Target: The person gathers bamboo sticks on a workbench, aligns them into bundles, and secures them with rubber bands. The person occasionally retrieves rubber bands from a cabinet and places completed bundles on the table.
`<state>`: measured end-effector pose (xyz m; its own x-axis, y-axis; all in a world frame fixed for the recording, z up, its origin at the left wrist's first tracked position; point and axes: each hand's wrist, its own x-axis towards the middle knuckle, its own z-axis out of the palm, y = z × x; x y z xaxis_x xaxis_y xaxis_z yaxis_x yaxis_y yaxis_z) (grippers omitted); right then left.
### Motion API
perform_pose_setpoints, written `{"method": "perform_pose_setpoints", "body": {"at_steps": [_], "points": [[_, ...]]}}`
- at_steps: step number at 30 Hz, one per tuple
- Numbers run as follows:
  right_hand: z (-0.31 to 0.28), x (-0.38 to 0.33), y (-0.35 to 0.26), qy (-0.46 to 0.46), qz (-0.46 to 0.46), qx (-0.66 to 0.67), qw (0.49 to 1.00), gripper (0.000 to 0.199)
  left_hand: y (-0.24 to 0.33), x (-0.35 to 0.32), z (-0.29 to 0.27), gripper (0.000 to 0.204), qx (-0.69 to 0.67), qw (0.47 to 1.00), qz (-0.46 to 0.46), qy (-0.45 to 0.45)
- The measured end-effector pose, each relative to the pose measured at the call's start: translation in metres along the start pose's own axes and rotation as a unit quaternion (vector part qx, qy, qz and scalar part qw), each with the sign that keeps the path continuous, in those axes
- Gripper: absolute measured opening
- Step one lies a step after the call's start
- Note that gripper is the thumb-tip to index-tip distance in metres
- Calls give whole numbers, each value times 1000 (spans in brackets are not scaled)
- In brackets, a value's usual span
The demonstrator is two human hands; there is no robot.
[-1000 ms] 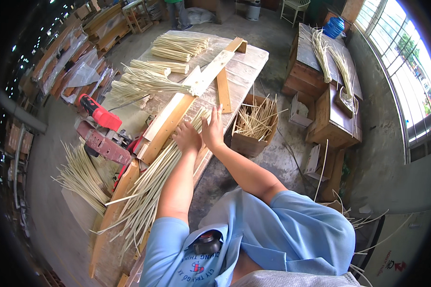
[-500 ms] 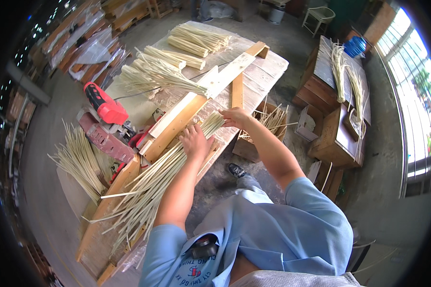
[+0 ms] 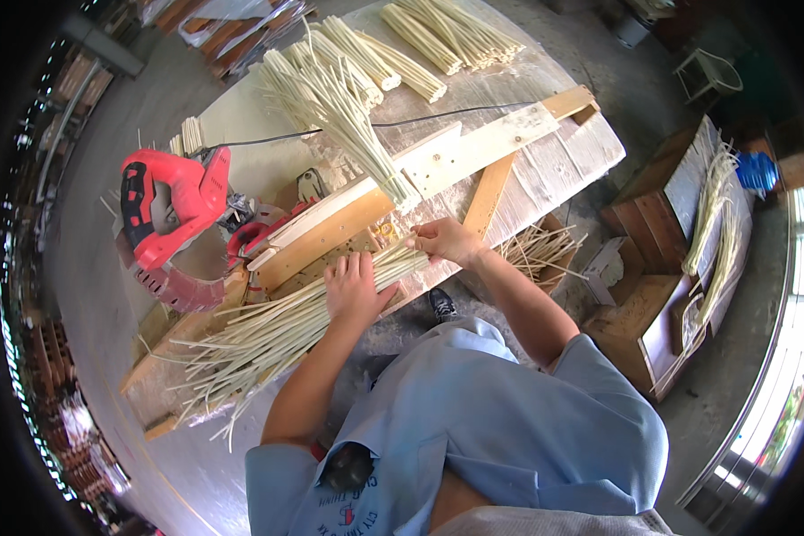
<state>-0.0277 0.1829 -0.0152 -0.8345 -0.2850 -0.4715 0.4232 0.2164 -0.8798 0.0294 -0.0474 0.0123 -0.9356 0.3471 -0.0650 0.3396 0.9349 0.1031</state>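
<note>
A loose bundle of long pale cane sticks (image 3: 259, 335) lies slantwise along the near side of the workbench, its left ends fanned out unevenly. My left hand (image 3: 353, 286) lies over the bundle near its middle, fingers curled round it. At the bundle's right end, my right hand (image 3: 448, 243) has thumb and fingers closed on the stick ends. Just beyond my hands runs a wooden fence (image 3: 330, 228) of nailed boards. A tied-looking sheaf of canes (image 3: 357, 147) rests across that fence, its narrow end toward me.
A red power saw (image 3: 174, 201) stands at the bench's left, its black cord (image 3: 268, 140) trailing across the top. More cane bundles (image 3: 456, 31) lie at the back. Below the right edge sits a box of offcuts (image 3: 540, 250). Farther right are wooden cabinets (image 3: 652, 223) with canes on top.
My view has turned, so the bench and saw appear shifted. Both hands stay on the bundle, the right one still at its end.
</note>
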Motion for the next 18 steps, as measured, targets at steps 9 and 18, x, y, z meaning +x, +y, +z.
{"method": "perform_pose_setpoints", "body": {"at_steps": [9, 18], "points": [[-32, 40, -12, -183, 97, 41, 977, 41, 4, 11, 3, 69, 20, 1000, 7, 21], [-49, 82, 12, -428, 281, 281, 812, 63, 10, 21, -1, 73, 24, 1000, -3, -9]]}}
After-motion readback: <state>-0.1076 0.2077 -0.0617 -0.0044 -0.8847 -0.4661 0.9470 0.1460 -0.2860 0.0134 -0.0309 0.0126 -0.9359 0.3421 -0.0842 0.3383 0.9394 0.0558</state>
